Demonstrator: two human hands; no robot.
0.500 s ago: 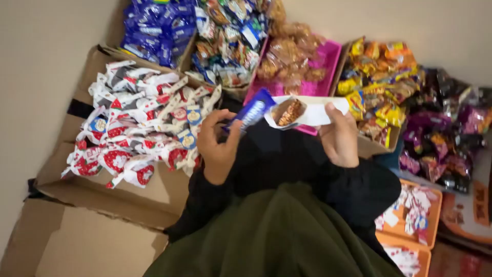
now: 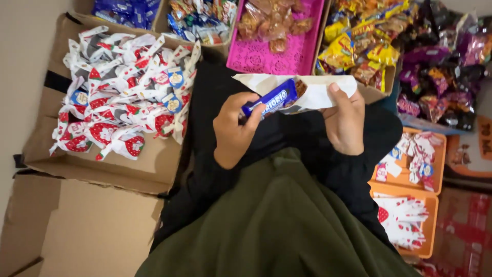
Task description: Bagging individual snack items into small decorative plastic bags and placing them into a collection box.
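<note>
My left hand (image 2: 233, 128) grips a blue snack pack (image 2: 274, 98) and holds it with its end inside the mouth of a white paper bag (image 2: 312, 90). My right hand (image 2: 346, 120) holds that bag open by its right edge, thumb on top. A brown sweet shows inside the bag beside the blue pack. Both hands are above my lap, over black sleeves and an olive garment.
A cardboard box (image 2: 128, 166) at left holds several filled white bags with red strawberry prints (image 2: 123, 97). Behind are a pink tray of brown sweets (image 2: 266, 59), boxes of blue, yellow and purple wrapped snacks, and an orange tray (image 2: 433, 179) of empty bags at right.
The blue pack has gone further into the white bag. Both hands and the bag have come closer to me, lower in view.
</note>
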